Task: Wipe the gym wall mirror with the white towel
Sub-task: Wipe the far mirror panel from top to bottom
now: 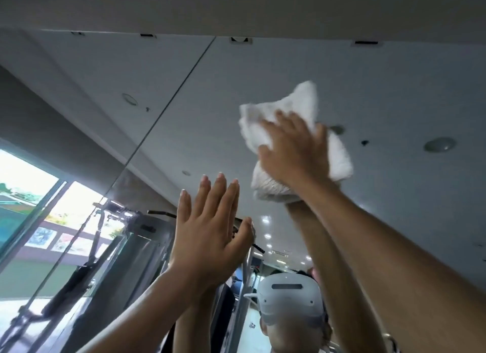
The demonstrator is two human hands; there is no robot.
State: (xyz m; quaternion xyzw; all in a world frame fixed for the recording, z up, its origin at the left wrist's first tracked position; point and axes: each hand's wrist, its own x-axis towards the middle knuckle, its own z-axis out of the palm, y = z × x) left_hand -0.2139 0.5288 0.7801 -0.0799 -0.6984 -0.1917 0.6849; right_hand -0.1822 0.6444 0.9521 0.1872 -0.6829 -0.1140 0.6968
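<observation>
Head view, tilted steeply upward: the gym wall mirror point(381, 89) fills the frame, and its panel seam point(168, 110) runs diagonally from upper centre to lower left. A reflected cable machine point(110, 247) shows low in the glass, on both sides of the seam. Well right of the seam, high on the glass, the white towel point(292, 105) is bunched and pressed to the mirror under the right hand point(294, 150), whose grip is closed on the cloth with bent fingers dug into it. Below the towel, nearer the seam, the left hand point(207, 229) lies flat against the glass, its grip apart, fingers straight and thumb out. Small mirror clips point(240, 39) hold the top edge.
</observation>
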